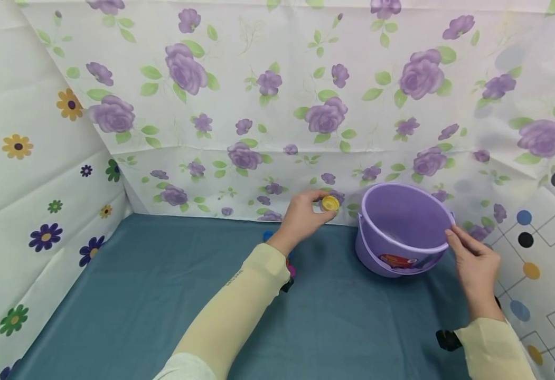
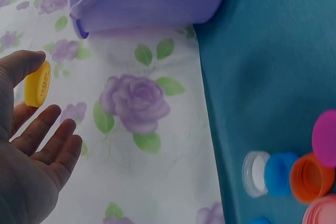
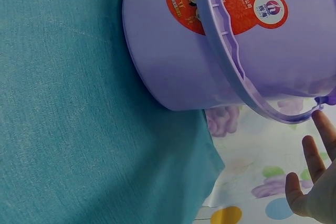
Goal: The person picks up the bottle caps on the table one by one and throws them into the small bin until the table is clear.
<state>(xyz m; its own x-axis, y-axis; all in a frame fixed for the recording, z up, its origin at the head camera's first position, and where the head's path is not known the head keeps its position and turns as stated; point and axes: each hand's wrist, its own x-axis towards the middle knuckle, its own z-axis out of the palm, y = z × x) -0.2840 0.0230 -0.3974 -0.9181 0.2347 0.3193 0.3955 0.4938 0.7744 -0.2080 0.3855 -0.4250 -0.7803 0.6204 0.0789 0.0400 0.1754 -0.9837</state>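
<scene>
Between its thumb and a finger, my left hand [image 1: 303, 216] pinches a small yellow bottle cap [image 1: 330, 203], held up to the left of the purple bucket [image 1: 366, 248]. The left wrist view shows the same yellow cap [image 2: 38, 84] with the other fingers loosely spread below it. My right hand [image 1: 477, 264] grips the bucket's rim on its right side, thumb at the edge. The bucket tilts slightly, and its handle [image 3: 231, 51] hangs down in front of a red label [image 3: 184, 3]. Little of the bucket's inside bottom can be seen.
Several coloured caps lie on the blue-green cloth, mostly behind my left forearm in the head view: a blue cap [image 2: 278, 174], an orange cap [image 2: 302, 178], a magenta cap [image 2: 325, 137] and a pink cap [image 2: 321, 212]. A flowered sheet [image 1: 239, 116] rises behind.
</scene>
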